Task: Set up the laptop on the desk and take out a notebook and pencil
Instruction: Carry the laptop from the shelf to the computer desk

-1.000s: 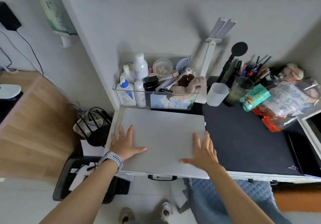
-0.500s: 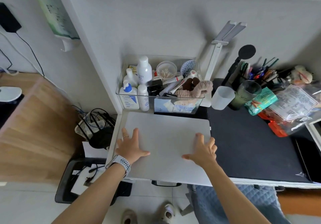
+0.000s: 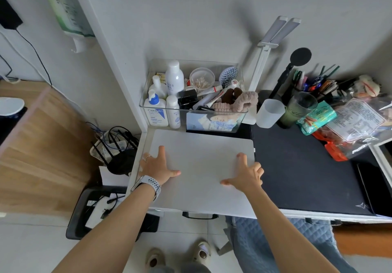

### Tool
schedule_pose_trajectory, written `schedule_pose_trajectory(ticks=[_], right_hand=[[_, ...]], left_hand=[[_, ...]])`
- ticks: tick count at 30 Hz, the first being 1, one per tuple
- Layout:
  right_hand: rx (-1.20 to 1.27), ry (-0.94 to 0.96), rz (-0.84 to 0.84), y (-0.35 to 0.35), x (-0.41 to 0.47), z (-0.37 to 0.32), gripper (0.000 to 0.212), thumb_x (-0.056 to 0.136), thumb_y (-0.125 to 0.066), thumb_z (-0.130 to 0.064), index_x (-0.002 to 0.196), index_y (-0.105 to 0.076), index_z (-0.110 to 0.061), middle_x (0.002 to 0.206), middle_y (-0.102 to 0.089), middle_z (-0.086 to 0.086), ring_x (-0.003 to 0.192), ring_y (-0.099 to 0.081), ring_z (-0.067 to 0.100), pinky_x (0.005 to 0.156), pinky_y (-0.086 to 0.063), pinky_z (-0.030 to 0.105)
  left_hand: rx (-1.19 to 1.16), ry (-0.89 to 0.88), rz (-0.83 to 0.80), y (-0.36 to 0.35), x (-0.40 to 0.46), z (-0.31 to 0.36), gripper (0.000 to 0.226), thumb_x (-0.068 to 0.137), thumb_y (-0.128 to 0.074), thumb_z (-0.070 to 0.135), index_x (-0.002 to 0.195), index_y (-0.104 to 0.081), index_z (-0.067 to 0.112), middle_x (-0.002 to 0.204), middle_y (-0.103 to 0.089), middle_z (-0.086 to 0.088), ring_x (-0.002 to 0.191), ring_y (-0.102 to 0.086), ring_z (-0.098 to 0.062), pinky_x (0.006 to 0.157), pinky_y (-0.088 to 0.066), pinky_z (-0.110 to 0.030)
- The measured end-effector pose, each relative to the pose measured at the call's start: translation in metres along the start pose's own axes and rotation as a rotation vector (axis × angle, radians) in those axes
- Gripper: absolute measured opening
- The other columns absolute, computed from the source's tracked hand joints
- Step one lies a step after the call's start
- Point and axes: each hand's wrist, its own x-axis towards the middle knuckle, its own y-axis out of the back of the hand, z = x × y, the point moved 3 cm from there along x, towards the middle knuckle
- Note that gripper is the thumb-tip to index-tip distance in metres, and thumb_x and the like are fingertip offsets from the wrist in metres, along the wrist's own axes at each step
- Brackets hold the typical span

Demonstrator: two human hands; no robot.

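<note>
A closed pale grey laptop (image 3: 201, 166) lies flat on the left end of the desk, its right edge over the black desk mat (image 3: 301, 166). My left hand (image 3: 158, 166), with a watch on the wrist, lies spread on the lid at its left edge. My right hand (image 3: 247, 174) rests on the lid at the right edge, with its fingers bent over that edge. Neither hand lifts the laptop. A holder of pens and pencils (image 3: 314, 84) stands at the back right. No notebook is in view.
A clear organiser (image 3: 193, 113) of bottles and toiletries stands just behind the laptop. A white cup (image 3: 269, 113), a dark tumbler (image 3: 297, 109), snack bags (image 3: 356, 122), a lamp (image 3: 267, 46) and a microphone (image 3: 299, 57) crowd the back. A router (image 3: 118, 156) and cables sit to the left below.
The view has shifted slightly. My right fingers have curled toward the laptop's right edge. The laptop itself has hardly moved.
</note>
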Motion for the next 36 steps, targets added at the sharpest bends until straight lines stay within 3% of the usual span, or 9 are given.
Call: schedule_pose_trajectory(ticks=[11,15,18,25,32,36], right_hand=[[0.142,0.05,0.039,0.004,0.003,0.012,0.08,0.064,-0.084,-0.041,0.124,-0.031,-0.038,0.125,-0.027,0.014,0.12,-0.025,0.034,0.092,-0.043,0.052],[0.249,0.088,0.03,0.008,0.001,0.017,0.078,0.068,-0.083,-0.031,0.127,-0.032,-0.036,0.124,-0.027,0.012,0.121,-0.024,0.032,0.082,-0.041,0.039],[0.276,0.121,0.046,0.012,-0.003,0.015,0.076,0.07,-0.082,-0.028,0.127,-0.033,-0.036,0.124,-0.027,0.012,0.12,-0.025,0.031,0.079,-0.044,0.038],[0.242,0.212,0.078,0.044,-0.012,0.004,0.085,0.073,-0.079,-0.034,0.138,-0.025,-0.043,0.13,-0.025,0.013,0.123,-0.021,0.032,0.094,-0.04,0.047],[0.15,0.303,0.133,0.071,-0.045,-0.015,0.099,0.075,-0.076,-0.041,0.146,-0.007,-0.047,0.133,-0.028,0.016,0.122,-0.023,0.033,0.1,-0.038,0.046],[0.144,0.363,0.167,0.084,-0.073,-0.032,0.101,0.074,-0.076,-0.043,0.147,-0.006,-0.046,0.134,-0.028,0.017,0.123,-0.023,0.034,0.103,-0.035,0.045]], left_hand=[[-0.118,0.048,0.041,-0.002,-0.013,-0.005,0.084,0.055,-0.082,0.053,0.117,-0.029,0.033,0.136,-0.029,-0.025,0.121,-0.034,-0.046,0.093,-0.042,-0.061],[-0.146,0.056,0.081,0.0,-0.018,-0.009,0.081,0.054,-0.082,0.054,0.114,-0.031,0.033,0.131,-0.032,-0.021,0.116,-0.037,-0.044,0.085,-0.047,-0.053],[-0.167,0.061,0.104,0.004,-0.023,-0.01,0.081,0.054,-0.083,0.053,0.112,-0.03,0.034,0.128,-0.033,-0.019,0.115,-0.037,-0.043,0.085,-0.046,-0.055],[-0.246,0.059,0.162,0.024,-0.041,-0.009,0.083,0.051,-0.081,0.058,0.114,-0.03,0.039,0.118,-0.038,-0.018,0.106,-0.041,-0.041,0.085,-0.046,-0.053],[-0.387,-0.016,0.195,0.051,-0.065,-0.022,0.114,0.035,-0.069,0.074,0.132,-0.01,0.059,0.123,-0.052,-0.02,0.118,-0.035,-0.041,0.092,-0.04,-0.05],[-0.387,-0.044,0.279,0.076,-0.089,-0.036,0.119,0.039,-0.071,0.074,0.138,-0.008,0.056,0.126,-0.053,-0.018,0.119,-0.037,-0.04,0.094,-0.039,-0.045]])
